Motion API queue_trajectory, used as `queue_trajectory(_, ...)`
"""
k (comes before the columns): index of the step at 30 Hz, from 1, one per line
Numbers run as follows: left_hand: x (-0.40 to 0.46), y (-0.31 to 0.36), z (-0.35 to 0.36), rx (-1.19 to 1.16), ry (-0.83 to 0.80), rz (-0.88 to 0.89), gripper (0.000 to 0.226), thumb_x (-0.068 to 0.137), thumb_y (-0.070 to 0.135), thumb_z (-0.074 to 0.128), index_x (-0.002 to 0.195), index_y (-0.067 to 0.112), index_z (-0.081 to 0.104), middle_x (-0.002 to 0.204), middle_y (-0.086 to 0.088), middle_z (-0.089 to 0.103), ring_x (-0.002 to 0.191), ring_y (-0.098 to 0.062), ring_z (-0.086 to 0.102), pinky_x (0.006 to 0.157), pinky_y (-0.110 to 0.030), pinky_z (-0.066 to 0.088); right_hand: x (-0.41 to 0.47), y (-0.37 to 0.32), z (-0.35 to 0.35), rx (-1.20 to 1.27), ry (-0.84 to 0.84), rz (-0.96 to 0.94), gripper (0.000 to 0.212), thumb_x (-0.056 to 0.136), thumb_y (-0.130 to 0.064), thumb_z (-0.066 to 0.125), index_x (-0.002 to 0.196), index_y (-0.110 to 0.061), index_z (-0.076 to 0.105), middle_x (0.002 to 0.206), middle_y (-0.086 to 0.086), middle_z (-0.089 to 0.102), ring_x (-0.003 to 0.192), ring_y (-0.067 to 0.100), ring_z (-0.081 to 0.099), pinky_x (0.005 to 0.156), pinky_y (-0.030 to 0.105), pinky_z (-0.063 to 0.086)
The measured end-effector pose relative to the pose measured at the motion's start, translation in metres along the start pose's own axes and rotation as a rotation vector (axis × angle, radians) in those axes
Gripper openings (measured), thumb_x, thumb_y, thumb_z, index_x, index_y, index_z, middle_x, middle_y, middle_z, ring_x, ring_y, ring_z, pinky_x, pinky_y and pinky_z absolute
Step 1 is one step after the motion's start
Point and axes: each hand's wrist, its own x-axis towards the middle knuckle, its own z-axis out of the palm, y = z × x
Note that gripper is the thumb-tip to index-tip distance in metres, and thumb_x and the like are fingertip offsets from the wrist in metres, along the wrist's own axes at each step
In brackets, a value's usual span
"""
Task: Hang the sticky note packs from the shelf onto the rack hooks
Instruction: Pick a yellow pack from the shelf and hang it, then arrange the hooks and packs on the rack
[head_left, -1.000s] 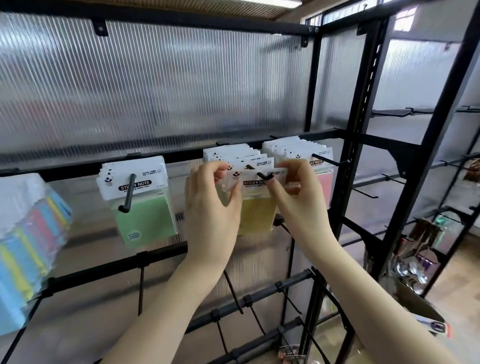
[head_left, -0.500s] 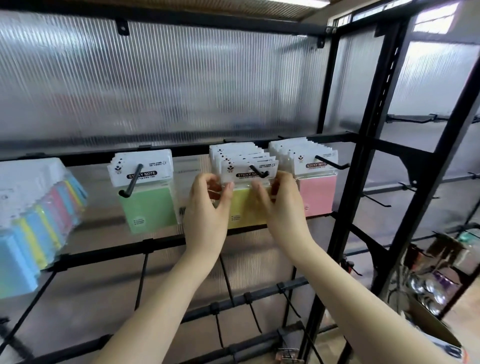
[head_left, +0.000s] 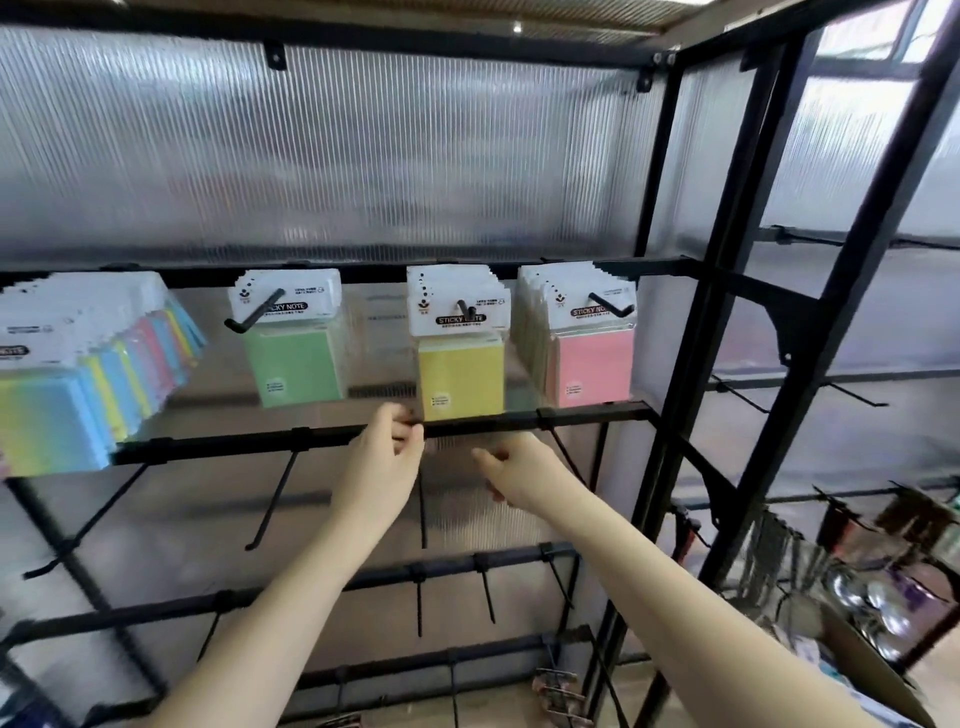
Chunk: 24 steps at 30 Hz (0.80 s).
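With the yellow sticky note pack (head_left: 460, 382) hung at centre frame, the left hand (head_left: 383, 460) and right hand (head_left: 519, 470) hover loosely curled and empty below it, so fetching another pack likely follows.

Ribbed translucent panel (head_left: 322, 156) behind the frame, w/ a second panel (head_left: 857, 171) at right. Lower right: cardboard box (head_left: 862, 660), open top, shiny rounded silver items (head_left: 878, 603) just above its edge, too blurred to ID. Dark hanging goods (head_left: 779, 551) just left of those. Wood-tone floor (head_left: 519, 701) at the bottom, small metal clips (head_left: 558, 693) lying on it.
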Motion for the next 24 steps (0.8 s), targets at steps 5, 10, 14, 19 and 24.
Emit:
queue_trajectory(5, -0.037, -0.017, -0.017, 0.087, -0.124, -0.048, 0.007, 0.095, 0.020, 0.053, 0.099, 0.026, 0.054, 0.094, 0.002, 0.066, 0.087, -0.014, 0.063, 0.071, -0.028, 0.047, -0.019, -0.009, 0.021, -0.032, -0.091, -0.088, 0.031, 0.096, -0.035, 0.049, 0.092, -0.007, 0.062, 0.086, 0.008, 0.067, 0.080, 0.026, 0.064, 0.074, 0.035, 0.053)
queue_trajectory(10, -0.078, -0.044, -0.061, 0.147, -0.122, -0.177, 0.018, 0.095, 0.018, 0.053, 0.087, 0.034, 0.053, 0.088, 0.004, 0.067, 0.083, -0.014, 0.064, 0.078, -0.036, 0.053, -0.032, -0.037, 0.049, -0.033, -0.098, -0.217, 0.030, 0.095, -0.028, 0.048, 0.090, -0.002, 0.061, 0.089, 0.016, 0.066, 0.083, 0.035, 0.061, 0.069, 0.034, 0.046)
queue_trajectory(14, -0.111, -0.071, -0.108, 0.209, -0.056, -0.259, 0.012, 0.094, 0.017, 0.053, 0.093, 0.028, 0.058, 0.080, 0.013, 0.067, 0.077, -0.011, 0.065, 0.078, -0.040, 0.054, -0.043, -0.069, 0.082, -0.005, -0.148, -0.331, 0.028, 0.096, -0.025, 0.048, 0.089, 0.000, 0.059, 0.090, 0.020, 0.066, 0.083, 0.039, 0.060, 0.075, 0.041, 0.050)
queue_trajectory(19, -0.139, -0.099, -0.171, 0.213, 0.043, -0.368, 0.018, 0.095, 0.017, 0.054, 0.088, 0.033, 0.056, 0.079, 0.009, 0.070, 0.077, -0.011, 0.066, 0.081, -0.039, 0.053, -0.054, -0.113, 0.135, -0.026, -0.252, -0.472, 0.025, 0.095, -0.020, 0.047, 0.095, 0.000, 0.062, 0.093, 0.019, 0.067, 0.087, 0.039, 0.061, 0.076, 0.041, 0.052)
queue_trajectory(24, -0.157, -0.135, -0.238, 0.239, 0.094, -0.452, 0.018, 0.095, 0.016, 0.053, 0.087, 0.030, 0.057, 0.085, 0.006, 0.069, 0.081, -0.011, 0.066, 0.083, -0.037, 0.053, -0.058, -0.170, 0.199, -0.046, -0.323, -0.571, 0.020, 0.092, -0.017, 0.049, 0.086, -0.001, 0.058, 0.088, 0.017, 0.065, 0.086, 0.038, 0.060, 0.067, 0.034, 0.044)
